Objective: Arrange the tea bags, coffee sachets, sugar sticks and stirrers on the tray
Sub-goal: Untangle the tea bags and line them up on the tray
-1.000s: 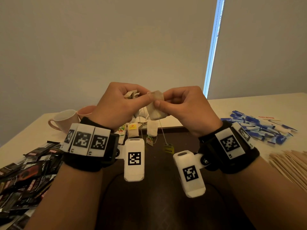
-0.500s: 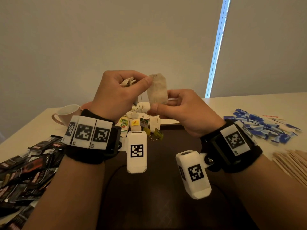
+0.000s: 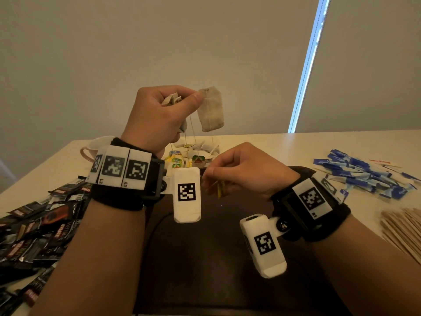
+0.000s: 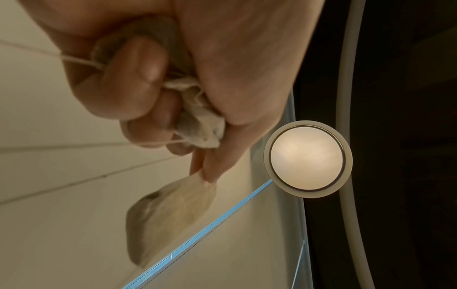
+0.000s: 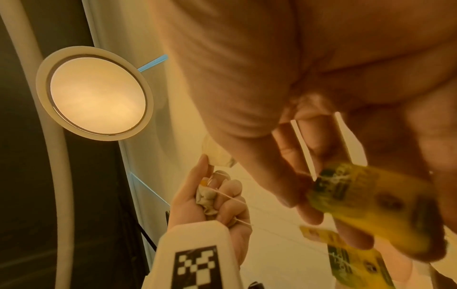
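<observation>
Left hand [image 3: 159, 115] is up high over the table [image 3: 341, 144], fist curled round a crumpled bunch of tea bags [image 3: 170, 101], while thumb and forefinger pinch the top corner of one more bag [image 3: 210, 109] that hangs free beside the fist. Strings [image 3: 193, 133] trail down from that fist — thin, pale, running towards the pile [image 3: 193, 153] of loose tea bags at the far edge of the tray [image 3: 205, 258].

Right hand [image 3: 245, 169] sits lower, over the tray, fingers bent and pinching a yellow tag [image 3: 220, 189]; in the right wrist view the tag [image 5: 371, 197] is blurred, gripped between thumb and fingers, with a second yellow tag [image 5: 356, 256] dangling below it. Whether the gripped tag belongs to the hanging bag cannot be told for sure.

From the left wrist camera the bunch [image 4: 197, 117] is squeezed against the palm and the hanging bag [image 4: 168, 211] swings below the fingertips [image 4: 210, 172].

Round the dark tray: black coffee sachets [image 3: 38, 226] heaped on the left, blue sugar sticks [image 3: 364, 176] scattered on the right, wooden stirrers [image 3: 403, 231] nearer on the right — all on the table, off the tray. A pink cup [image 3: 91, 151] peeks out behind the left wrist.
</observation>
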### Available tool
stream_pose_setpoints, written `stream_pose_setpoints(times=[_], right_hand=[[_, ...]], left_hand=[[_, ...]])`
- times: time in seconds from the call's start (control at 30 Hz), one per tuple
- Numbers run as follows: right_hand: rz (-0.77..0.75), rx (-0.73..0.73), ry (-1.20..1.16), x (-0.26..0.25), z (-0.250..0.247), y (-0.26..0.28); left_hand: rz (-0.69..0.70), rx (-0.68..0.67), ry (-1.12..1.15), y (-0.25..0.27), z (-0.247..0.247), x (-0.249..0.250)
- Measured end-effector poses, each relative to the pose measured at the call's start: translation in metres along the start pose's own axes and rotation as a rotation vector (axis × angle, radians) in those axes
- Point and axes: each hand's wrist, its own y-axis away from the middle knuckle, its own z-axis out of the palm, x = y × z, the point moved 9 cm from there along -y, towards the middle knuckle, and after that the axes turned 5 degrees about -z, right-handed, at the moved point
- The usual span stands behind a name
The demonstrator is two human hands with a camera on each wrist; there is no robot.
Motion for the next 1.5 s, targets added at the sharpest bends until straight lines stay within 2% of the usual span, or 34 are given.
stream_pose_setpoints(times=[0.2,0.3,0.47,0.63,0.8,0.9,1.0,1.17,1.3,1.5], right_hand=[[0.099,-0.094,-0.145,0.009,0.009,-0.001],[0.091,-0.095,-0.104,0.011,0.005,-0.001],[0.051,0.036,0.081,0.006,-0.018,0.001],[0.025,0.199,0.098,-0.001,-0.042,0.010],[0.018,0.251,0.224,0.007,-0.047,0.016],[-0.016,0.292,0.380,0.011,-0.046,0.016],[-0.034,0.356,0.440,0.012,-0.048,0.019],[-0.009,0.374,0.280,0.014,-0.047,0.022],[-0.064,0.416,0.107,0.011,-0.049,0.027],[-0.231,0.458,0.152,0.000,-0.051,0.031]], left_hand=[[-0.019,-0.005,0.017,-0.002,-0.001,-0.003],[-0.033,-0.024,0.035,-0.003,0.000,-0.007],[-0.074,-0.090,0.030,-0.001,0.007,-0.013],[-0.195,-0.144,0.069,0.011,0.017,-0.033],[-0.298,-0.178,0.149,0.037,0.024,-0.056],[-0.324,-0.195,0.182,0.049,0.026,-0.064],[-0.336,-0.198,0.192,0.054,0.023,-0.070],[-0.329,-0.282,0.207,0.062,0.030,-0.070],[-0.308,-0.347,0.164,0.065,0.036,-0.066],[-0.319,-0.330,0.060,0.069,0.042,-0.073]])
